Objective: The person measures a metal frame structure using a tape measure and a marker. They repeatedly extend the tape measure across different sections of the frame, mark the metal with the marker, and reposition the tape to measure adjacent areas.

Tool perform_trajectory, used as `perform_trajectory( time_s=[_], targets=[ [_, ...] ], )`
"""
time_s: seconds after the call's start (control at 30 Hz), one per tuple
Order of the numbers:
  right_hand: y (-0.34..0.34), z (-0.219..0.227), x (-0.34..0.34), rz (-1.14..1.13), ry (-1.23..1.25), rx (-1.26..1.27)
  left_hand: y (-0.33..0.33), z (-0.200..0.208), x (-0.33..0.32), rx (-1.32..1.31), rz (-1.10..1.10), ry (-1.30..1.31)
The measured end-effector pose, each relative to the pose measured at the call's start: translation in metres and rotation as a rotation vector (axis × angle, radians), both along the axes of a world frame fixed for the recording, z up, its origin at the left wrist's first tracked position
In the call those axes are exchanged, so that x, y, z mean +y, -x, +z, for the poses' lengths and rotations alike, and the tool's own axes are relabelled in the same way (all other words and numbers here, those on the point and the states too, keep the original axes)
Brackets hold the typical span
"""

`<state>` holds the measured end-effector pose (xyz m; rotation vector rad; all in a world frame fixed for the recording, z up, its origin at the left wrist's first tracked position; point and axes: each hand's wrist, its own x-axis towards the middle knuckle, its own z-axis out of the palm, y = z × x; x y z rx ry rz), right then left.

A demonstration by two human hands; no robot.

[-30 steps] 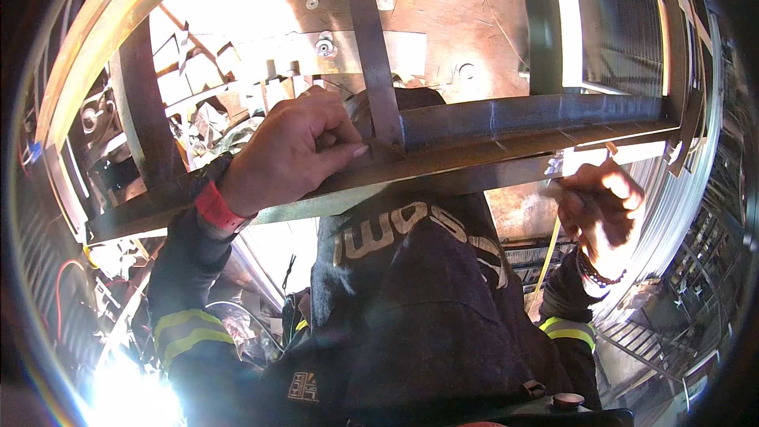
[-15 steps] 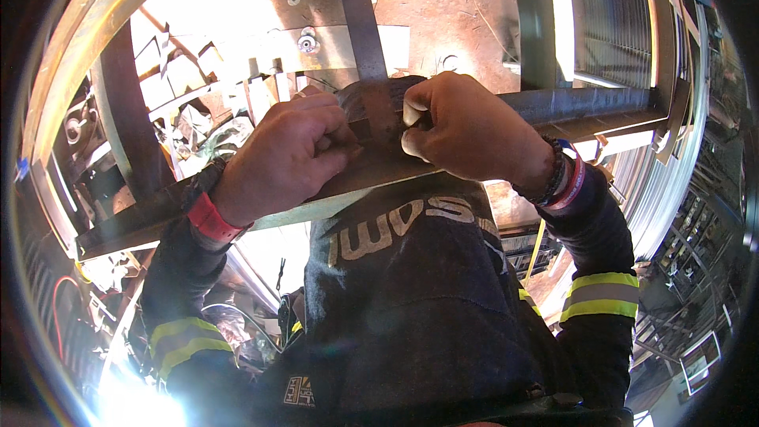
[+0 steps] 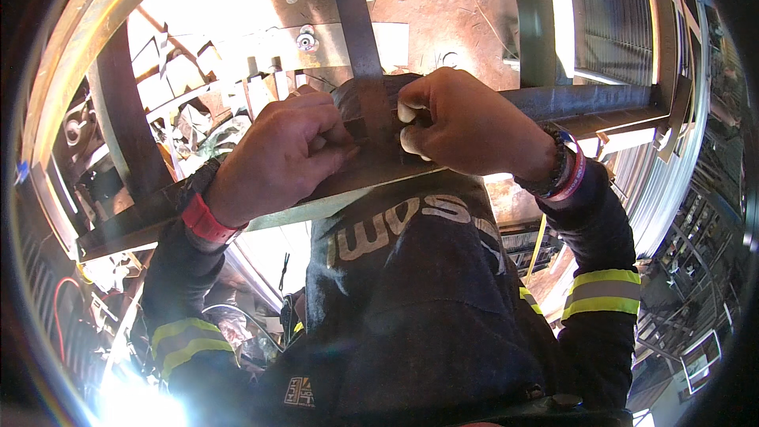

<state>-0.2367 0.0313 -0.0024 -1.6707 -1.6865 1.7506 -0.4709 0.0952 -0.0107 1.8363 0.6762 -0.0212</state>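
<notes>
My left hand (image 3: 286, 150) and my right hand (image 3: 474, 122) are both closed, fingertips curled in towards each other, on either side of a joint in a steel frame. There, a dark flat steel bar (image 3: 357, 20) running away from me meets the long steel crossbar (image 3: 593, 99) that lies across in front of my body. Both hands rest at or just over the crossbar, with a narrow gap between them. Whatever the thumbs and fingers pinch, if anything, is hidden or too small to name.
Other steel members (image 3: 126, 111) of the frame stand at left and right. Beyond it, a brown surface (image 3: 443, 0) carries a round metal piece (image 3: 306, 39) and scattered bits. Clutter lies at left; corrugated sheeting (image 3: 613, 24) is at far right. Bright glare washes out the upper left.
Both hands keep their closed pose at the joint. The right hand has shifted very slightly up and left, and the view has moved a little.
</notes>
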Motion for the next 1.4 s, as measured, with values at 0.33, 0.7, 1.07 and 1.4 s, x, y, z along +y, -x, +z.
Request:
perform_trajectory(
  time_s=[0.33,0.7,1.07,1.4],
  targets=[
    [-0.041,0.072,0.005,-0.469,-0.039,0.042,0.002,-0.001,-0.004,0.004,0.032,-0.026],
    [-0.087,0.052,-0.125,-0.942,-0.149,0.389,0.076,0.031,0.019,0.179,-0.066,-0.233],
    [-0.02,0.047,-0.126,-1.027,-0.202,0.306,0.11,0.002,0.009,0.023,0.081,-0.114],
    [0.003,0.051,-0.12,-1.02,-0.233,0.241,0.097,-0.001,0.012,0.058,0.03,-0.078]
  ],
)
